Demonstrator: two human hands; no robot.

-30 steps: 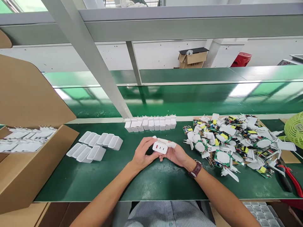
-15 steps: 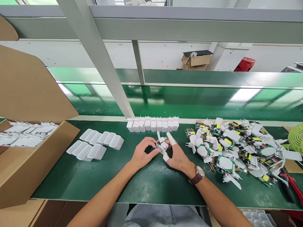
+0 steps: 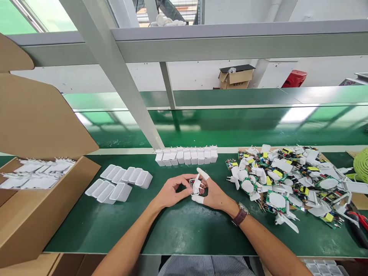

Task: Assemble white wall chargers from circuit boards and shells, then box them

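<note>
Between my two hands, above the green bench, is a small white plastic housing (image 3: 196, 186) with a white part sitting in its opening. My left hand (image 3: 174, 190) pinches its left side with thumb and fingertips. On the other side my right hand (image 3: 212, 192), with white covers on thumb and forefinger, is closed round it. Beyond the hands stands a row of white housings (image 3: 186, 156). To the left lie white open trays or covers (image 3: 110, 189) in rows. A heap of circuit boards with white parts (image 3: 283, 184) spreads to the right.
An open cardboard box (image 3: 66, 199) holding white pieces stands at the left edge. Red-and-black pliers (image 3: 358, 226) and a green woven item (image 3: 361, 165) are at the far right. A slanted grey post (image 3: 129, 84) rises behind the bench.
Both hands have turned the housing, so the white part in it sits differently. My right wrist has rolled slightly. The camera view has tilted up a little.
</note>
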